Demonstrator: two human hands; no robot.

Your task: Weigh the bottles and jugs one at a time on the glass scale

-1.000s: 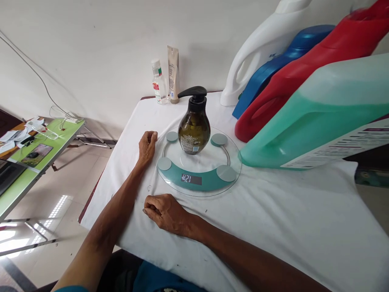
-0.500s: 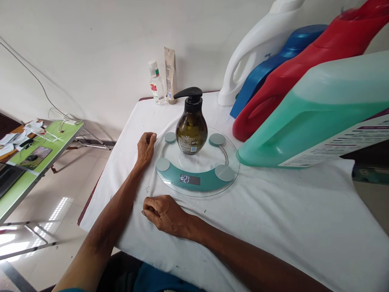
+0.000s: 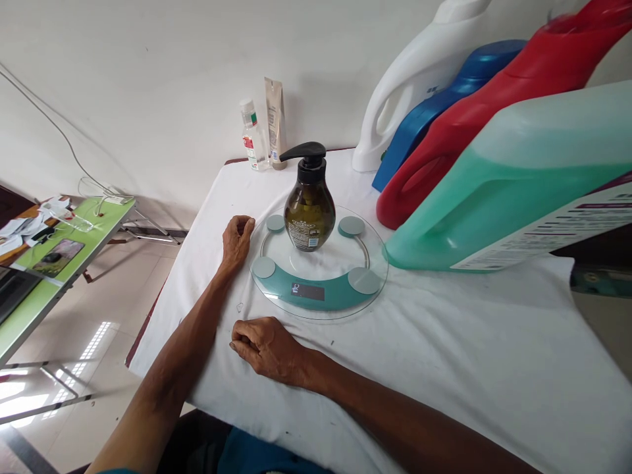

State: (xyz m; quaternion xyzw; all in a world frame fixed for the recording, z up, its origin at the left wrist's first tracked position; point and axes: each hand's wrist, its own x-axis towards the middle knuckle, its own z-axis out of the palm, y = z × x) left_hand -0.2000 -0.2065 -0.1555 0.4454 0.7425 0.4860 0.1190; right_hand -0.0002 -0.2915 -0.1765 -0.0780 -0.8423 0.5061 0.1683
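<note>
Resting nearest to me, my right hand (image 3: 266, 347) lies knuckles-up on the white cloth-covered table (image 3: 444, 355), its fingers curled loosely under and gripping nothing. Farther out, my left hand (image 3: 236, 241) sits on the cloth with fingers bent in a loose fist, also holding nothing, just beside the left rim of the round clear-glass bathroom scale with a teal band and four grey pads (image 3: 318, 268). I see the scale's small dark display on the near edge, but I cannot read any figures on it. Upright on the middle of the glass stands the dark olive-brown teardrop-shaped pump bottle (image 3: 309, 209); its black pump nozzle points left and a pale label faces me. Beyond it, to the right, a green translucent jug (image 3: 508, 191), a red jug (image 3: 488, 112), a blue jug (image 3: 444, 105) and a white jug (image 3: 415, 85) lean together. Against the wall stand a small clear bottle (image 3: 251, 135) and a beige tube (image 3: 274, 122).
</note>
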